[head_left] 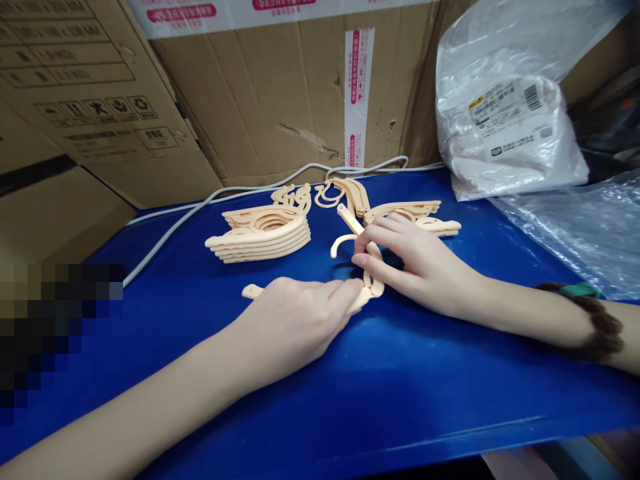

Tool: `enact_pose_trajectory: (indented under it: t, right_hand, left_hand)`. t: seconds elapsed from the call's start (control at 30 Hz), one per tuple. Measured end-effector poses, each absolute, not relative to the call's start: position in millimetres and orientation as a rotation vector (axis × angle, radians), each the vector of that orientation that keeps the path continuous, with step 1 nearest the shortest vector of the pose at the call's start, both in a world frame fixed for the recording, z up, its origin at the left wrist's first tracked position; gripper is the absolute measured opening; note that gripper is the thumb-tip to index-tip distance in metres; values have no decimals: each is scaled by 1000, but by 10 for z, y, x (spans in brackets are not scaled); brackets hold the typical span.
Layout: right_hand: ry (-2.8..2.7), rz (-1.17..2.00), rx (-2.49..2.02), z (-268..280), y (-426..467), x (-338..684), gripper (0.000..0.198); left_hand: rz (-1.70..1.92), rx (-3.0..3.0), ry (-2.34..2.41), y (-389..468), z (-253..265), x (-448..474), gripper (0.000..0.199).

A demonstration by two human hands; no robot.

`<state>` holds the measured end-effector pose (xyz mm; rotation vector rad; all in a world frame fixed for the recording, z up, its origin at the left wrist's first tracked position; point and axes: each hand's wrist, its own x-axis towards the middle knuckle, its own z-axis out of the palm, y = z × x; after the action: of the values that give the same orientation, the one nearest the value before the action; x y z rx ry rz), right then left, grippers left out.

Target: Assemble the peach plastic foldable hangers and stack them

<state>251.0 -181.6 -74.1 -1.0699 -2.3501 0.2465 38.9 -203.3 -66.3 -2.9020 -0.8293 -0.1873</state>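
Note:
A cream folding clothes hanger [373, 291] is held between both my hands above the blue table [430, 393]. My left hand [305, 310] is closed around one arm of it, whose end sticks out at the left. With thumb and fingers, my right hand [403, 253] grips the other arm, which points up and away. The curved hook shows left of my right fingertips. Behind my left hand lies a stack of cream hanger arms [260, 240]. More hanger arms [405, 212] lie behind my right hand, partly covered by it. Loose hooks [293, 195] sit at the back.
Cardboard boxes [280, 100] wall off the back and left. A white cable [185, 213] runs along the table's rear and left side. At the back right stands a white plastic parcel bag [515, 127], with clear plastic wrap [575, 227] beside it.

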Motion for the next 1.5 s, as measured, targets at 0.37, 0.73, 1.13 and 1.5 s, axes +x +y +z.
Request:
enact_pose_trajectory:
  t: [0.37, 0.73, 1.13, 1.5]
  right_hand:
    - [-2314, 156, -1113, -792, -1736, 2540, 23]
    - [-2455, -339, -1133, -797, -1737, 2549, 27]
    - [-2450, -449, -1141, -794, -1784, 2534, 21]
    - [-2500, -352, -1121, -758, -1789, 2526, 32]
  left_hand:
    - [-218, -2859, -759, -2022, -668, 392, 27]
    - [-396, -2900, -971, -1961, -666, 357, 22]
    - [-488, -2874, -1043, -1931, -681, 347, 19]
    - [-491, -3011, -1021, -1914, -695, 355, 25]
